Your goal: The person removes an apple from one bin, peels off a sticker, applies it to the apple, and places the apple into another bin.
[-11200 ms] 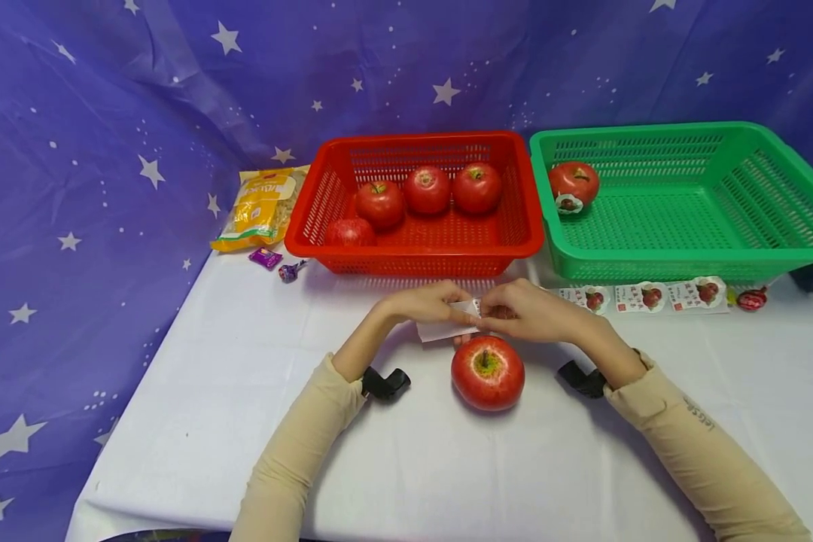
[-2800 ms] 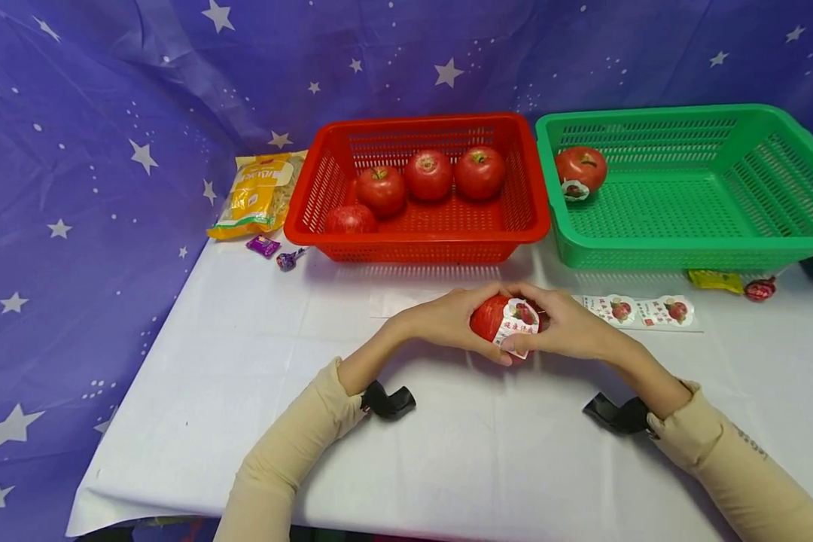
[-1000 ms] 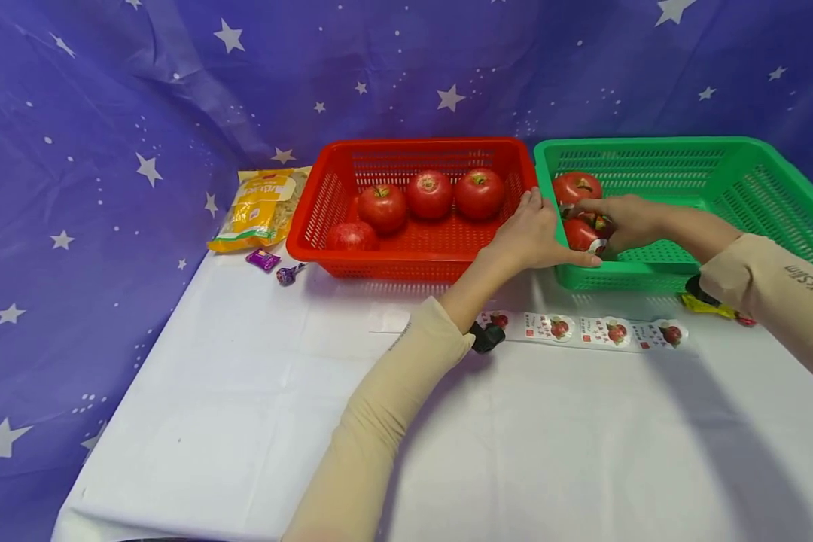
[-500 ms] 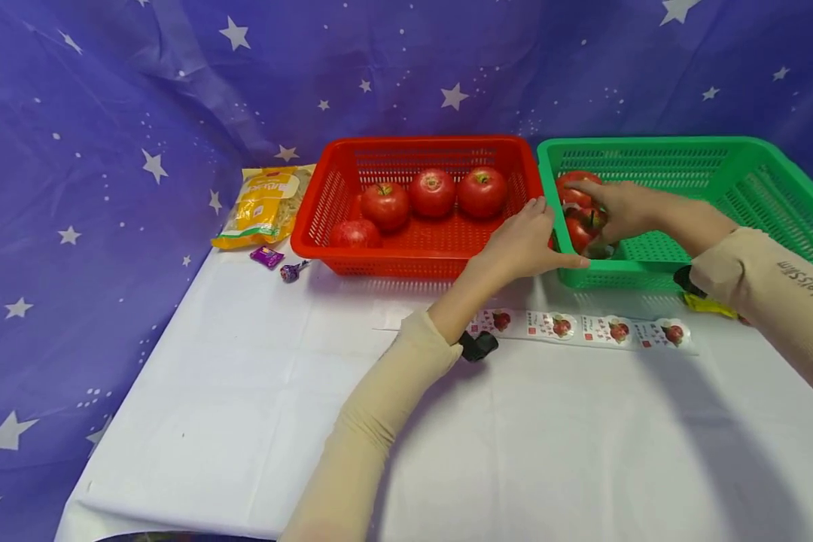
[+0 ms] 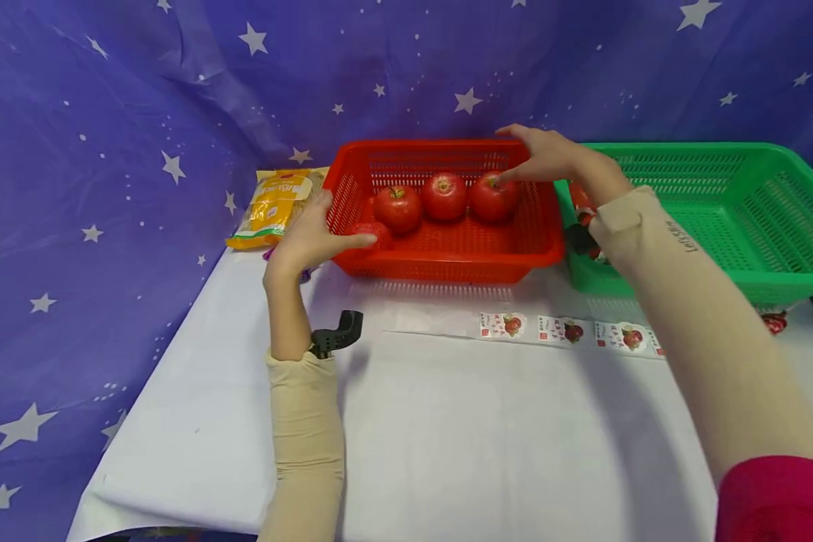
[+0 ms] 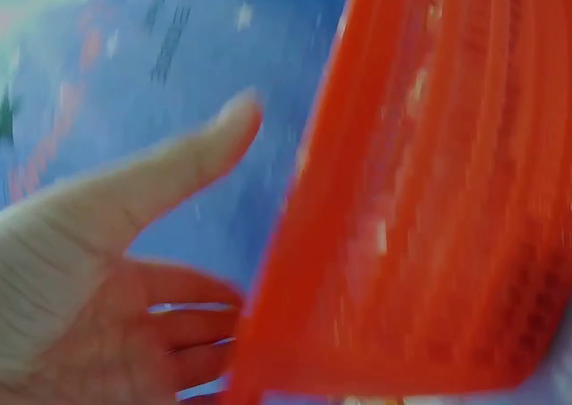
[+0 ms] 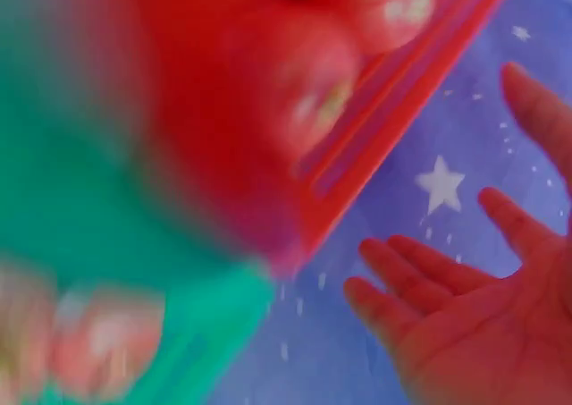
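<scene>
My left hand (image 5: 315,237) is at the left end of the red basket (image 5: 447,269), thumb spread from the fingers and reaching over the front left corner. In the left wrist view its fingers lie right at the basket's rim, and nothing is held. My right hand (image 5: 545,156), spread and holding nothing, hangs over the right end of the red basket, close above an apple (image 5: 493,199). Two more apples, a middle one (image 5: 445,196) and a left one (image 5: 397,209), sit beside it. Another apple (image 5: 369,232) lies at the front left, partly behind my left thumb.
The green basket (image 5: 725,280) stands to the right; an apple (image 5: 580,198) inside is partly hidden by my right arm. A strip of apple stickers (image 5: 561,330) lies before the baskets. Left are a yellow food bag (image 5: 271,209) and small candies. A wrapped lollipop (image 5: 775,322) lies at right.
A stickered apple went from the table into the green basket. My right hand has let it go and moved left over the red basket; my left hand has moved to that basket's left end.
</scene>
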Action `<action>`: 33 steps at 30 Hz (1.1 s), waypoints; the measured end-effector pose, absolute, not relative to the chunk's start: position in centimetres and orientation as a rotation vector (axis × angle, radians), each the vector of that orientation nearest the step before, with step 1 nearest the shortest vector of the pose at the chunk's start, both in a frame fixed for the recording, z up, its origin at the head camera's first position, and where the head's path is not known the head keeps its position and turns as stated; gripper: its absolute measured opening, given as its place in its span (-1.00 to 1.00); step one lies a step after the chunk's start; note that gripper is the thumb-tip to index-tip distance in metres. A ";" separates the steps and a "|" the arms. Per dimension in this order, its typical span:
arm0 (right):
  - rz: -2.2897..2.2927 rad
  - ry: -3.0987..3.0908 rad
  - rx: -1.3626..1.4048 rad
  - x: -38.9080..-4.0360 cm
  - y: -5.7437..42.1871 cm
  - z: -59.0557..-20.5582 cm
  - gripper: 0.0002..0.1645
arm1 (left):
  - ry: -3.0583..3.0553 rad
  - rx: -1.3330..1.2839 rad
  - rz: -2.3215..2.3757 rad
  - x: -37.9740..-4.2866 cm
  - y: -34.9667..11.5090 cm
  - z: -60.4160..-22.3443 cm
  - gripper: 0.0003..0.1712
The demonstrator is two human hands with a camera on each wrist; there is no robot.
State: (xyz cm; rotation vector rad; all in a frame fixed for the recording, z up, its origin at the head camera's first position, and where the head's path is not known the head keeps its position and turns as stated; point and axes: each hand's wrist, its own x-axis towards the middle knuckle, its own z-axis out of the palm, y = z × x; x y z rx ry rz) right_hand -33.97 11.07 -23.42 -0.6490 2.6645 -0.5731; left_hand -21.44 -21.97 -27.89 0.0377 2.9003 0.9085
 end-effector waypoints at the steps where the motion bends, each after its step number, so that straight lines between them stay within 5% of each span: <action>1: -0.622 2.632 -0.628 -34.3 10.5 -23.8 0.07 | 2.873 0.033 0.915 -21.4 -22.8 -28.2 0.23; 8: -0.815 2.466 -0.414 -35.6 9.2 -26.7 -0.02 | 2.805 0.031 0.975 -21.6 -23.7 -28.8 0.31; 18: -0.300 2.523 -0.418 -35.4 7.7 -28.4 0.16 | 2.776 -0.015 0.998 -21.6 -23.1 -28.4 0.37; 33: -0.216 2.398 -0.641 -33.9 7.8 -24.4 0.17 | 2.757 -0.018 0.983 -21.4 -24.1 -29.1 0.39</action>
